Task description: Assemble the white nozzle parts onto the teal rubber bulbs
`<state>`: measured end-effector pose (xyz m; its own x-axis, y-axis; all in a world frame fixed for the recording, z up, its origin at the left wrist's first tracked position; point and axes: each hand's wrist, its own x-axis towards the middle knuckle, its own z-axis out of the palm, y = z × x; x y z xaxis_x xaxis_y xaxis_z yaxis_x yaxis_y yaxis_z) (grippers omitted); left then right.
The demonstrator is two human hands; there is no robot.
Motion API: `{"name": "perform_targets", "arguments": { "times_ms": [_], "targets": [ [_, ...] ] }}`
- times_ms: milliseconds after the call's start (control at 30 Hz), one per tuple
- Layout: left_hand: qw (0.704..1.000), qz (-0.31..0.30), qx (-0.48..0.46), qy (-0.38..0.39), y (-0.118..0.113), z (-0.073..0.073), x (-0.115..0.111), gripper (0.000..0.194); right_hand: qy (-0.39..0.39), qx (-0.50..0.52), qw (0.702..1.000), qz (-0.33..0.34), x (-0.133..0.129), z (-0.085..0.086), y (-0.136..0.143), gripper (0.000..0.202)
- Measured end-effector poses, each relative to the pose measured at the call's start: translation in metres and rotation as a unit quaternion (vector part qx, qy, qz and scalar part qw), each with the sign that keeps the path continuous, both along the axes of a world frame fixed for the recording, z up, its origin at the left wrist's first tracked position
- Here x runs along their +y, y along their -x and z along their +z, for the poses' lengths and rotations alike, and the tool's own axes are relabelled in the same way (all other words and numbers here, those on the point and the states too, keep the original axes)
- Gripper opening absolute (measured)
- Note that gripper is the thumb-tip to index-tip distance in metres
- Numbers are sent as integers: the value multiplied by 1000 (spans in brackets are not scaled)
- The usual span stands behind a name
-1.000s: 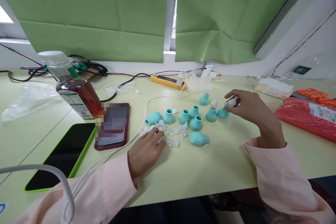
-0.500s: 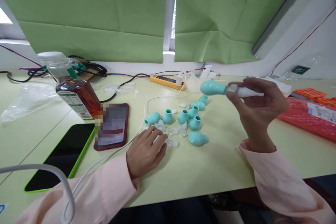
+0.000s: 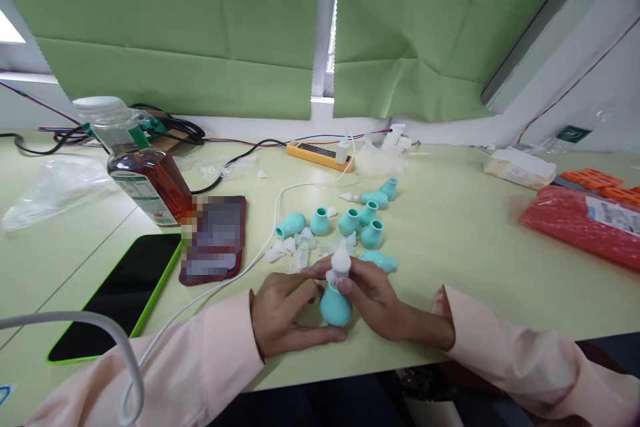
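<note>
Upright between my two hands stands a bulb nasal aspirator: a teal rubber bulb point(image 3: 335, 307), a clear connector and a white pointed tip point(image 3: 341, 260). My right hand point(image 3: 377, 297) grips its connector, with the thumb in front and the fingers behind. My left hand point(image 3: 287, 313) curls round the bulb from the left, its thumb along the bottom. Just beyond lie several loose teal bulbs point(image 3: 320, 221), clear connectors point(image 3: 301, 257) and white tips point(image 3: 276, 251). One teal bulb on its side point(image 3: 379, 261) is partly hidden behind my right hand. Another bulb farther back point(image 3: 375, 199) carries a tip.
Left of my hands lie a red-cased phone point(image 3: 215, 240) and a green-edged phone point(image 3: 120, 293), near a bottle of reddish liquid point(image 3: 150, 187). A white cable point(image 3: 276, 213) runs to a yellow power strip point(image 3: 317, 155). At the right lies a red package point(image 3: 575, 221) beside a small box point(image 3: 520, 167).
My right hand has brought the nasal aspirator down and left from above the table and turned it tip up. My left hand has moved from the loose connectors to the bulb.
</note>
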<state>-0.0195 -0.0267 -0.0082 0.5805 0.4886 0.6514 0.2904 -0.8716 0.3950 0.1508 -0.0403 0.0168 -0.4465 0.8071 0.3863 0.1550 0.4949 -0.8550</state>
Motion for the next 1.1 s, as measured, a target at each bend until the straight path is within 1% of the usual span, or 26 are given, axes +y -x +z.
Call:
{"name": "perform_targets", "arguments": {
  "times_ms": [67, 133, 200, 267, 300, 333, 367, 433, 467, 500, 533, 633, 733, 800, 900, 1000, 1033, 1100],
  "targets": [
    [999, 15, -37, -18, 4, 4, 1, 32, -57, -92, 994, -11, -2, 1, 1, 22],
    [997, 46, -55, -19, 8, 10, 2, 35, -137, -193, 971, -23, -3, 2, 1, 22],
    [999, 46, -22, -17, 9, 14, 4, 38, -214, -285, 935, -9, -3, -1, 1, 25],
    [999, 15, 38, 4, 8, 15, 5, 38, -266, -341, 901, 17, -4, -6, 2, 27],
    [997, -4, 62, 36, 7, 16, 5, 39, -284, -352, 892, 26, -4, -8, 2, 29],
    [993, -18, 75, 86, 5, 16, 4, 41, -299, -351, 887, 30, -4, -11, 3, 30],
    [984, -21, 72, 161, 3, 16, 4, 44, -312, -347, 884, 35, -4, -13, 3, 31],
    [946, 6, 32, 323, 1, 18, 3, 49, -333, -338, 879, 46, -3, -14, 3, 32],
    [924, 32, 5, 380, 0, 19, 3, 50, -336, -331, 880, 49, -3, -14, 3, 32],
    [911, 59, -21, 407, 0, 20, 4, 50, -330, -324, 885, 49, -2, -13, 2, 31],
    [909, 85, -41, 406, 0, 20, 5, 49, -313, -319, 893, 45, -1, -12, 1, 30],
    [936, 142, -49, 319, 1, 17, 12, 40, -237, -320, 917, 35, 1, -8, -2, 26],
    [947, 184, -26, 260, 1, 12, 19, 29, -201, -344, 915, 57, 0, -5, -3, 28],
    [951, 203, -17, 231, 1, 8, 22, 26, -210, -362, 904, 88, 0, -4, -2, 29],
    [954, 213, -13, 209, -1, 3, 25, 26, -250, -404, 873, 112, 1, -5, 1, 28],
    [953, 206, -21, 222, -2, 2, 25, 23, -287, -450, 840, 99, 2, -8, 4, 33],
    [952, 203, -26, 229, -2, 3, 25, 22, -295, -456, 834, 98, 2, -9, 5, 34],
    [948, 200, -35, 244, -2, 4, 25, 22, -304, -453, 832, 100, 2, -11, 7, 35]
  ]
}}
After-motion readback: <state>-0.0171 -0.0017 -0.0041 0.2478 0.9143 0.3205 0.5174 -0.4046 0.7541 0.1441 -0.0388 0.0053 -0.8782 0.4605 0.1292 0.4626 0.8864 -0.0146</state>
